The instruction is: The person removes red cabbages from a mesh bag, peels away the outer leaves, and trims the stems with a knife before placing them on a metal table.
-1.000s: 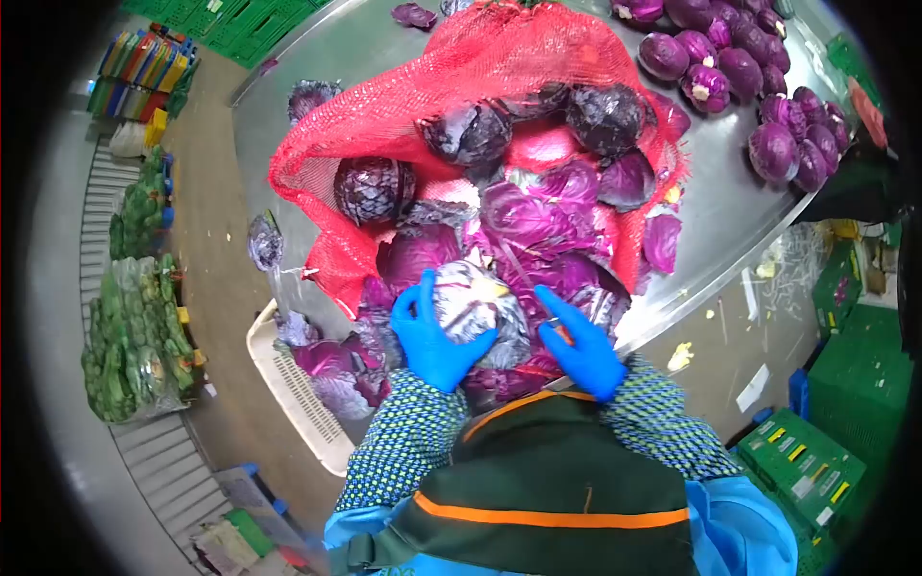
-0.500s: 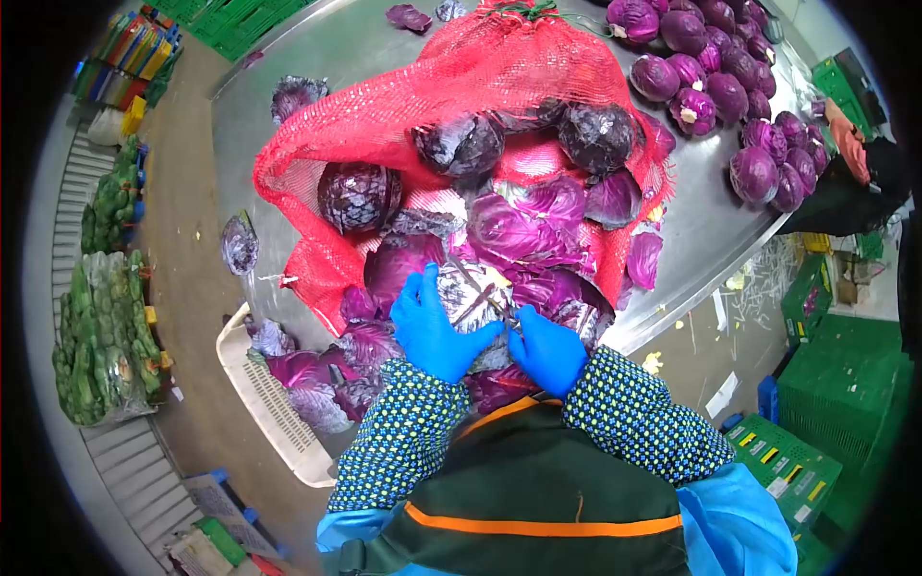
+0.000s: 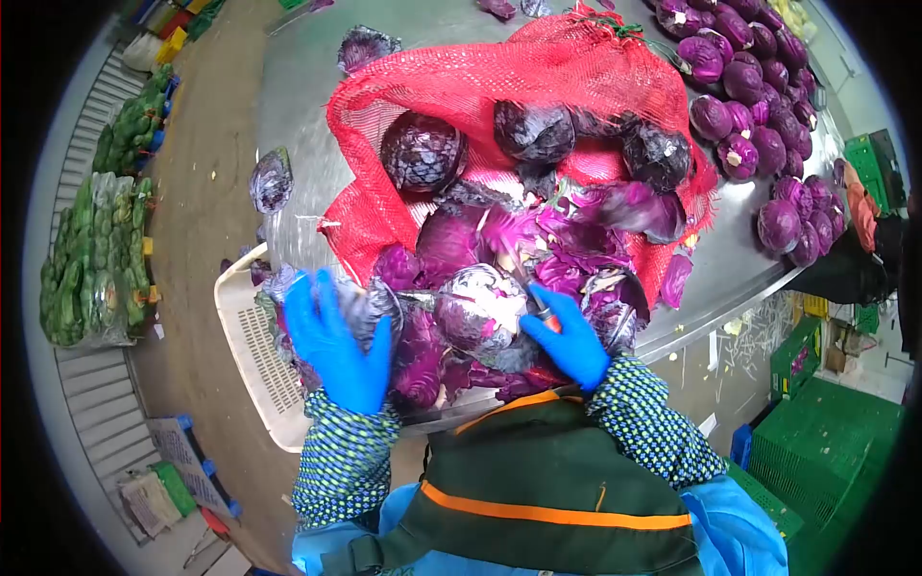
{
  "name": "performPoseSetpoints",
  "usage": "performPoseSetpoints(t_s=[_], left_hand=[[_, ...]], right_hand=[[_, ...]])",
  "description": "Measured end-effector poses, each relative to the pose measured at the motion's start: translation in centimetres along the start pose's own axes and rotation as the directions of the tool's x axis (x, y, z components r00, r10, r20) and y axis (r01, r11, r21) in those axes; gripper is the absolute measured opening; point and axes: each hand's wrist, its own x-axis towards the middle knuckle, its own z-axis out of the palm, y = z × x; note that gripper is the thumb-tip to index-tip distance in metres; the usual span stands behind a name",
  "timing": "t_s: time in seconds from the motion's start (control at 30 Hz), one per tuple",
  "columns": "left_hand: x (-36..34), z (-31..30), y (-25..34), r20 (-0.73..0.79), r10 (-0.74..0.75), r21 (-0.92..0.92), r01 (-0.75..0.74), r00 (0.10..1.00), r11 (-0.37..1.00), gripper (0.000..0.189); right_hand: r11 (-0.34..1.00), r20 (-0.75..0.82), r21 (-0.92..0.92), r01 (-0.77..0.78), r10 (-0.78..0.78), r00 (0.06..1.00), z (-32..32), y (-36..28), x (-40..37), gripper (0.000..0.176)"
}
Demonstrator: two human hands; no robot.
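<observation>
My right hand (image 3: 569, 338), in a blue glove, is closed round the orange and black handle of a knife (image 3: 545, 309), its blade pointing up over a cabbage. That cabbage (image 3: 480, 309), pale and cut on top, lies among loose purple leaves in front of me. My left hand (image 3: 338, 338), also gloved, has its fingers spread at loose outer leaves (image 3: 363, 312) by the crate; whether it grips them is unclear. Behind the leaves, an open red mesh bag (image 3: 461, 75) holds several dark cabbages (image 3: 423, 152).
Many peeled purple cabbages (image 3: 744, 82) are heaped at the right of the metal table (image 3: 298, 125). A white crate (image 3: 252, 355) stands at the left front edge. Green crates (image 3: 816, 442) are at the lower right. Part of another person (image 3: 850, 259) shows at the right edge.
My left hand has moved left, off the cabbage, to leaves near the crate. The right hand stays near the cabbage, its knife now more visible. The camera view has shifted.
</observation>
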Motion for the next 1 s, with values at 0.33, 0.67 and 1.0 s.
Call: performPoseSetpoints(t_s=[0.33,0.67,1.0], left_hand=[[-3.0,9.0,3.4,0.352,-0.051,-0.447,0.216,0.935,0.868,0.105],[-4.7,6.5,2.5,0.248,0.124,-0.468,0.007,0.961,0.884,0.096],[-2.6,6.4,3.4,0.393,-0.032,-0.423,0.212,0.919,0.881,0.081]], right_hand=[[0.961,0.374,-0.239,-0.138,0.222,0.900,-3.3,-7.1,1.9,0.049],[0.994,0.300,-0.109,-0.028,0.059,0.952,-0.7,-2.2,6.1,0.043],[0.830,0.166,-0.557,0.039,0.064,0.984,-3.7,-4.3,-3.7,0.048]])
